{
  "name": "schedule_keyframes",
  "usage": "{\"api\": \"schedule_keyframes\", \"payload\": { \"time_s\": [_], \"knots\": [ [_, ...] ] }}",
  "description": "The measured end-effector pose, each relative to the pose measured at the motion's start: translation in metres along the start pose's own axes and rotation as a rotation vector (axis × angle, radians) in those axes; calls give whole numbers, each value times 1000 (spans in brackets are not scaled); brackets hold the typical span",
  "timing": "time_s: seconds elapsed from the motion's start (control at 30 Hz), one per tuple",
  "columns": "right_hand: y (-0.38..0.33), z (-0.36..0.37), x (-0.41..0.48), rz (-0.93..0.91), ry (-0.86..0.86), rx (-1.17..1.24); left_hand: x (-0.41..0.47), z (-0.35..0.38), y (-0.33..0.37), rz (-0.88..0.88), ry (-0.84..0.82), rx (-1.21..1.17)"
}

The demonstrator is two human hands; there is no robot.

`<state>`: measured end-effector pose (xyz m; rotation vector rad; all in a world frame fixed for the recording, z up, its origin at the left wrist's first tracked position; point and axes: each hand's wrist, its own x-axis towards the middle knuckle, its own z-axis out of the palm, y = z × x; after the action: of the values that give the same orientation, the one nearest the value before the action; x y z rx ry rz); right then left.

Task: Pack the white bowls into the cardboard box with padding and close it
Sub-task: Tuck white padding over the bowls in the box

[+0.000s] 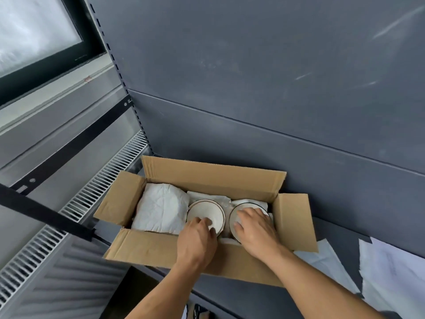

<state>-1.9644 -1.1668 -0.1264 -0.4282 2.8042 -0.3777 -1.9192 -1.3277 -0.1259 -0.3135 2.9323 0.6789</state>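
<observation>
An open cardboard box (207, 178) stands on a dark grey shelf, all of its flaps folded outward. Inside, two white bowls with dark rims sit side by side on white paper. My left hand (196, 240) reaches over the front wall and its fingers rest on the near rim of the middle bowl (207, 211). My right hand (255, 229) lies spread, palm down, over the right bowl (247, 207) and hides most of it. A crumpled white paper bundle (161, 209) fills the left part of the box.
Loose white paper sheets (391, 272) lie on the shelf (345, 233) to the right of the box. A grey back panel rises right behind the box. On the left are a black diagonal brace (46, 215) and a white vent grille (96, 196).
</observation>
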Motion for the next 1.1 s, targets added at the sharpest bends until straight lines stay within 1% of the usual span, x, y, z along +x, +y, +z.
{"api": "schedule_keyframes", "payload": {
  "time_s": [0.07,0.33,0.43,0.5,0.6,0.7,0.77,0.8,0.9,1.0,1.1],
  "knots": [
    [23,-5,-17,68,15,2,-6,11,23,38,-40,2],
    [115,-19,-88,287,172,35,-33,54,122,211,-163,21],
    [146,-15,-112,364,231,82,-44,71,148,282,-223,33],
    [166,-11,-126,425,251,94,-51,83,163,341,-235,49],
    [191,-2,-142,516,208,107,-63,99,184,403,-284,92],
    [212,11,-153,583,110,103,-71,120,200,395,-379,105],
    [223,21,-156,609,49,108,-75,134,206,339,-445,86],
    [227,26,-156,621,22,121,-76,142,206,282,-492,72],
    [236,41,-152,653,-43,181,-78,163,205,25,-622,25],
    [241,52,-143,652,-41,202,-83,179,202,-208,-610,-90],
    [245,56,-135,661,-9,189,-84,186,205,-333,-541,-168]
  ]
}}
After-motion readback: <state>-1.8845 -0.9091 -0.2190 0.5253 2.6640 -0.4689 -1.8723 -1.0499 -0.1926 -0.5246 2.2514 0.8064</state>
